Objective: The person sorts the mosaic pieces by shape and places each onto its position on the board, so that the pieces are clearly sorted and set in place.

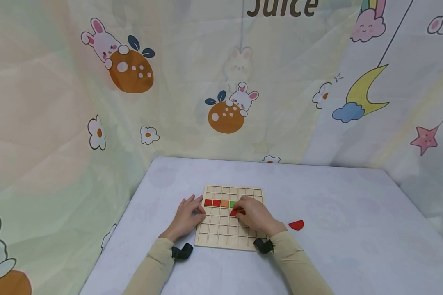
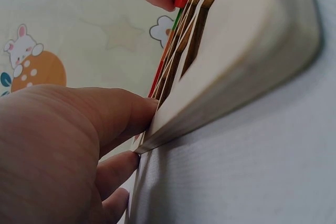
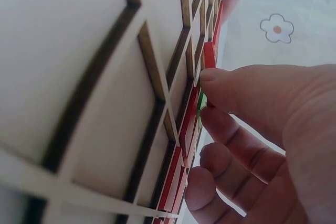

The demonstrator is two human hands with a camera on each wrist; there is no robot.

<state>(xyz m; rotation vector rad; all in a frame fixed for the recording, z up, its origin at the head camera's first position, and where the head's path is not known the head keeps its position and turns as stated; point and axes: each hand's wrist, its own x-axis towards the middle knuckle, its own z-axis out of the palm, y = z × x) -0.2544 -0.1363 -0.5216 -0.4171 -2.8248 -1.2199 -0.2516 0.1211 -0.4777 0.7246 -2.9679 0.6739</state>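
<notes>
A pale wooden grid board (image 1: 221, 241) lies on the table. Along one of its upper rows sit red squares (image 1: 216, 203), an orange square (image 1: 225, 203) and a green square (image 1: 233, 203). My left hand (image 1: 186, 217) grips the board's left edge, thumb on the rim and fingers against the side. Over the board, my right hand (image 1: 256, 215) pinches a small red piece (image 3: 209, 54) between thumb and finger, just below the coloured row. More red pieces (image 3: 169, 179) show in the grid beneath the right fingers in the right wrist view; the head view hides them behind that hand.
A loose red piece with a rounded edge (image 1: 296, 225) lies on the white-covered table (image 1: 339, 229), right of the board. Behind and left of the table hangs a printed cloth (image 1: 184, 94) with rabbits and flowers. Each wrist wears a black camera mount (image 1: 182, 251).
</notes>
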